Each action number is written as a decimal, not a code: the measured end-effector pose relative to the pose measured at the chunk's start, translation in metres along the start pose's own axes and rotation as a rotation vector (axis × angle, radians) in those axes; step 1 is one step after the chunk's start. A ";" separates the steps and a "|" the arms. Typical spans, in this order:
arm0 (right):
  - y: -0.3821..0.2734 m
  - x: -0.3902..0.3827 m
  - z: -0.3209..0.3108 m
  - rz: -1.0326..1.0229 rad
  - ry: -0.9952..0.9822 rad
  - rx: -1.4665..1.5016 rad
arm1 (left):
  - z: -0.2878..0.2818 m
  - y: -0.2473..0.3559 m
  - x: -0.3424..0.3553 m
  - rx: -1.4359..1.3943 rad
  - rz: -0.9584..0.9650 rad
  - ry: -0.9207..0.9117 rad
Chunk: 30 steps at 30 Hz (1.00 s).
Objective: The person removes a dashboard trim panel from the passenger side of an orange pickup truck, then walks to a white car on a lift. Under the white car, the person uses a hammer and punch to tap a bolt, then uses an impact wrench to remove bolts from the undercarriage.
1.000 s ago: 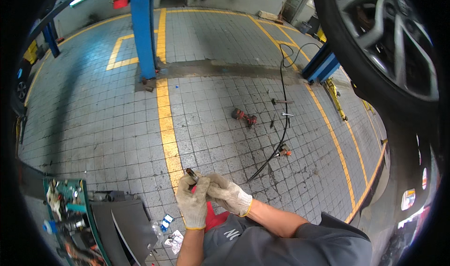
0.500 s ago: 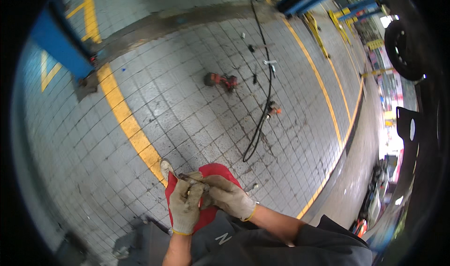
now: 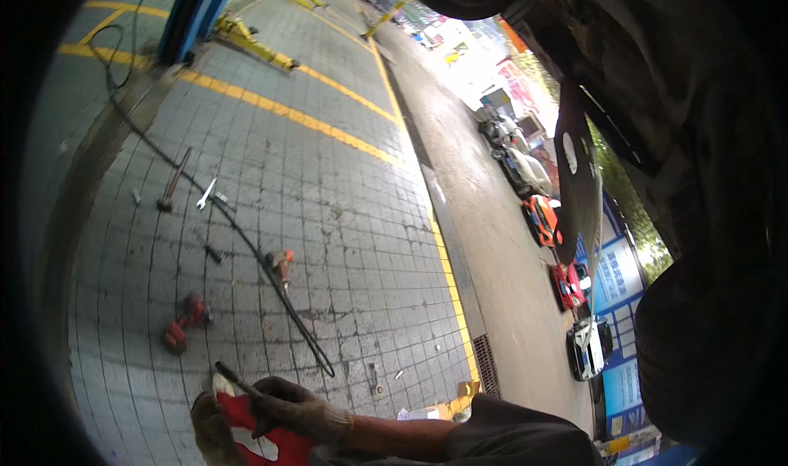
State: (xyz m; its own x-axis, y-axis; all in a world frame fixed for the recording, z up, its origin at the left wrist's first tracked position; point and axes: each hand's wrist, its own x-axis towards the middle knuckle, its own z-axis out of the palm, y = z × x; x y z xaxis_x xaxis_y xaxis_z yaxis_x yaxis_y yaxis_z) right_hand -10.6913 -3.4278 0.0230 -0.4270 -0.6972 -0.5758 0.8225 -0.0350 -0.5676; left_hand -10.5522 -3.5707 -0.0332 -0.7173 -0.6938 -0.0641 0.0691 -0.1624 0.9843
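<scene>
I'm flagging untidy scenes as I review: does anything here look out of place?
Yes: a red power tool, a silver wrench and an orange-tipped tool lie loose on the tiled floor beyond the right hand, with a black hose running among them. Tools strewn about look untidy. No clear spill shows.

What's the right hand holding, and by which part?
A dark, slender object, held by its near end in the right hand; the far end sticks out.

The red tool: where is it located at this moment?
In the head view, the red tool lies on the floor at lower left, left of the hose, below and left of the orange tool.
</scene>
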 end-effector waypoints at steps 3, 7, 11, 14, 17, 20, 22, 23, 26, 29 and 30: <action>-0.068 0.032 -0.005 -0.224 0.089 0.088 | -0.030 -0.027 0.077 0.053 -0.274 0.103; -0.149 0.054 -0.010 -0.460 0.179 0.241 | -0.090 -0.085 0.170 0.292 -0.324 0.068; -0.232 0.092 -0.017 -0.764 0.616 -0.295 | -0.182 -0.144 0.252 0.786 -0.535 -0.083; -0.296 0.116 0.005 -0.923 1.013 -0.690 | -0.265 -0.161 0.302 0.982 -0.822 -0.142; -0.374 0.150 0.036 -1.231 0.443 0.149 | -0.335 -0.151 0.353 1.084 -1.083 -0.128; -0.429 0.191 0.075 -1.328 0.407 0.210 | -0.377 -0.113 0.437 1.271 -0.938 -0.268; -0.457 0.206 0.100 -1.356 0.431 0.270 | -0.381 -0.076 0.512 1.340 -0.661 -0.420; -0.469 0.212 0.109 -1.380 0.442 0.298 | -0.373 -0.056 0.556 1.392 -0.635 -0.405; -0.508 0.223 0.122 -1.505 0.343 0.289 | -0.318 -0.005 0.686 1.155 -0.761 -0.155; -0.539 0.218 0.130 -1.629 0.306 0.321 | -0.221 0.024 0.797 1.153 -0.708 -0.283; -0.549 0.214 0.133 -1.675 0.290 0.333 | -0.181 0.028 0.829 1.163 -0.651 -0.299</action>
State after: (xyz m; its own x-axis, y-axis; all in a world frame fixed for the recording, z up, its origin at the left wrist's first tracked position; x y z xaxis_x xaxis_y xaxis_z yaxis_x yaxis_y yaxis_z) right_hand -11.1846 -3.6532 0.2896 -0.8472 0.3868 0.3642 -0.5281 -0.6882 -0.4975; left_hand -11.0193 -4.2767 -0.0889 -0.5272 -0.5182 -0.6735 -0.8471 0.3834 0.3681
